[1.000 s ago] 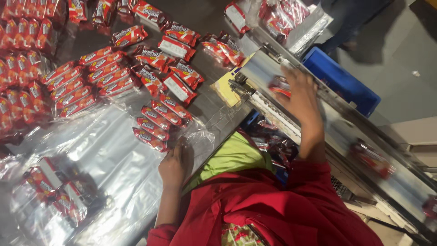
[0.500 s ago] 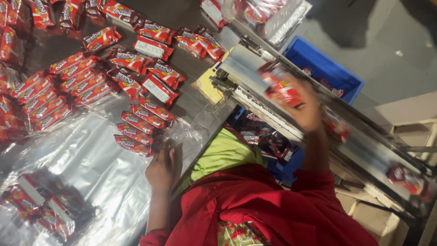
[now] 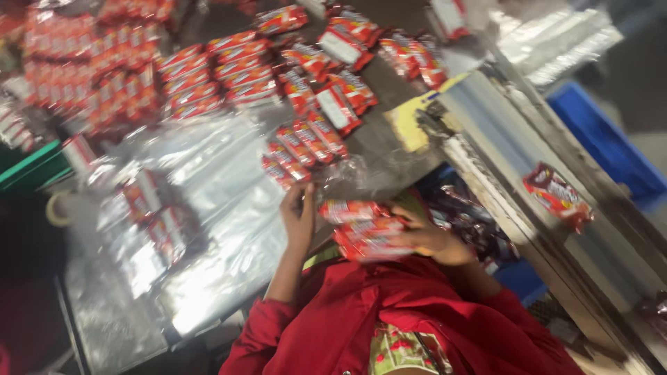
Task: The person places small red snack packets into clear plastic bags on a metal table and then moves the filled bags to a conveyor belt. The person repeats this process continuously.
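head view, tilted and motion-blurred. a person in a red top looked down at a grey worktop (image 3: 389, 139) strewn with small red snack packets.

the right hand (image 3: 434, 239) was closed around a stack of red packets (image 3: 368, 232), held close to the body just off the worktop's near edge. the left hand (image 3: 299, 219) lay at that edge with fingers loosely spread, touching the end of the stack and just below a short row of packets (image 3: 302, 149) set side by side on the worktop. the two hands were close together, the stack between them.

clear plastic bags (image 3: 208, 187) covered the left part of the worktop, a few with packets inside. longer rows of packets (image 3: 208, 69) lay farther back. to the right ran a metal conveyor (image 3: 514, 167) with a single red packet (image 3: 556, 194) riding on it, well apart from the hands. a blue crate (image 3: 604, 142) sat beyond it.

judging from this, the step in hand was gathering packets into a counted bundle; the next move would seem to call for squaring the stack with both hands and bringing it to a bag or to the rows, keeping a firm grip so the slippery wrappers do not fan out.

compared with half a second before, the right hand had come off the conveyor and down to the body, now carrying the stack; the left hand stayed at the worktop's edge. the view had swung left, showing more of the bags.
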